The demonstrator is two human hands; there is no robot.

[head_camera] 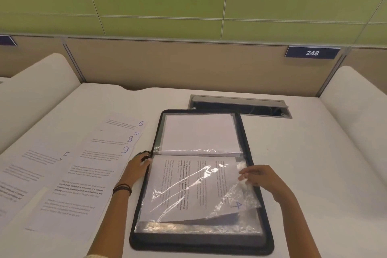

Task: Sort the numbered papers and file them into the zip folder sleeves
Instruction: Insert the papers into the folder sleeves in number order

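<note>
Risk sits in the crinkled sleeve point(247, 197) of the open zip folder point(134, 243): paper 4 point(188, 184), lying partly under it, may snag and crease. The right hand point(263, 178) pinches the sleeve's edge and the left hand point(138, 165) grips the folder's left rim. The loose papers point(100, 163) fanned further left could be knocked out of order.

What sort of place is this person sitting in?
Probably a study carrel in a library or reading room: a seat plate reading 248, side dividers, a cable hatch in the desk.
</note>
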